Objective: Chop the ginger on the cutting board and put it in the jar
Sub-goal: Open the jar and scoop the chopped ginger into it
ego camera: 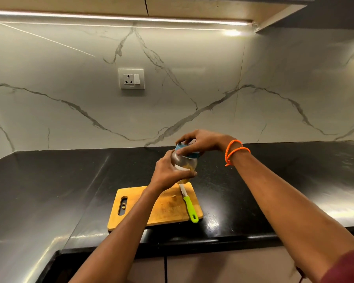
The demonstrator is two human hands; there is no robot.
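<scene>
A small glass jar (186, 164) with yellowish ginger pieces inside is held in the air above the far edge of the wooden cutting board (161, 209). My left hand (169, 172) grips the jar's body from the left. My right hand (200, 142) grips the blue lid (190, 154) on top of the jar with curled fingers. A knife with a green handle (190, 209) lies on the board's right side, its blade pointing away from me. A few ginger scraps (173, 196) remain on the board, and one piece (123, 205) sits in the board's handle slot.
The board lies on a black glossy countertop (253, 180) near its front edge. A marble backsplash with a wall socket (131, 79) rises behind. Cabinet fronts (213, 266) run below the counter edge.
</scene>
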